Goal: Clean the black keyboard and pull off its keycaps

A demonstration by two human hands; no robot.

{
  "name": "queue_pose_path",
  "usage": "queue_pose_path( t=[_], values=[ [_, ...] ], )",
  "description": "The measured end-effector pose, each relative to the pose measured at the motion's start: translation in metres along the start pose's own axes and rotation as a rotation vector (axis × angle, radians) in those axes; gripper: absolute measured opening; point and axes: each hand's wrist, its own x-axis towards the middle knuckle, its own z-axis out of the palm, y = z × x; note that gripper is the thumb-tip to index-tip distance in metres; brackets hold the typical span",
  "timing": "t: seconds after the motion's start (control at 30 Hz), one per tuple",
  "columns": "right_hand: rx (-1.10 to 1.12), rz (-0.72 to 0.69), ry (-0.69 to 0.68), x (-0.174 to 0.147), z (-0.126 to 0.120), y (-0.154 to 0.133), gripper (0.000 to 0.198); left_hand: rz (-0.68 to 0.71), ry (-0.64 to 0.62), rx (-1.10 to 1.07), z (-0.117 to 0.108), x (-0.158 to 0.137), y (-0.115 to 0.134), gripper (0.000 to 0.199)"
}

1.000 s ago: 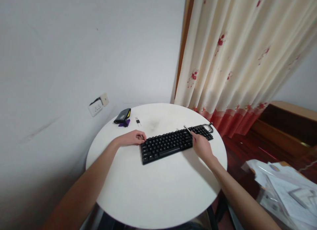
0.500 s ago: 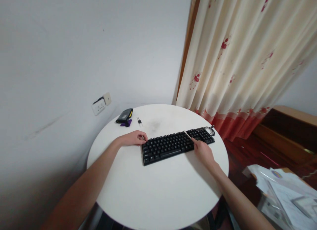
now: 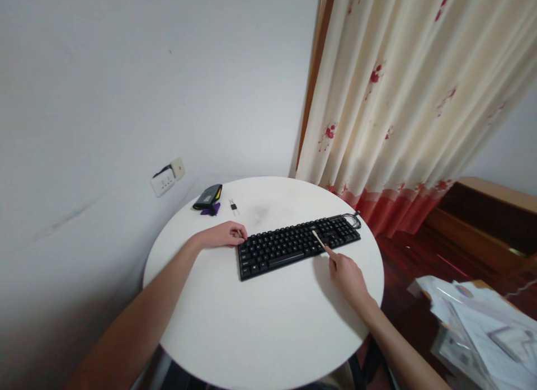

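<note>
"Keyboard [image 3: 289, 247] first: where do we have it?"

"Black, lying slightly aslant on the white tabletop [image 3: 251, 323], with our left hand [image 3: 226, 234] at its far left corner."

"Are we holding anything in that one?"

"It is curled nearly closed, with a small darkish bit showing inside the curl. We cannot tell what that is, or whether we grip it."

"And our right hand [image 3: 348, 273]?"

"Closed round the near end of a slim pale stick [image 3: 319, 240], so that end is hidden from us. The tip lies over the keyboard's right half; we cannot make out whether it touches."

"What else is hard to read?"

"The cable [image 3: 353, 220] bunches behind the keyboard's right end. We cannot name the small pronged piece [image 3: 234, 207] near the grey case [image 3: 208, 196]. The plastic-covered stack [image 3: 478, 317] runs off the right edge, and our forearms [image 3: 146, 306] leave at the bottom."
</note>
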Motion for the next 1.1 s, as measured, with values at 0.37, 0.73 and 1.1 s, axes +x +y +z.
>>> queue_pose_path(
  t=[0.37,0.73,1.1],
  values=[
    [0.077,-0.080,0.017,-0.023,0.003,0.000,0.049,-0.004,-0.001,-0.012,0.000,0.001,-0.001,0.029],
    [0.017,-0.051,0.048,-0.037,-0.007,0.037,0.045,0.002,0.002,0.011,0.000,0.001,-0.001,0.029],
    [0.037,0.045,0.135,-0.018,-0.014,0.055,0.043,-0.002,0.014,0.013,-0.001,0.002,-0.004,0.031]
  ],
)
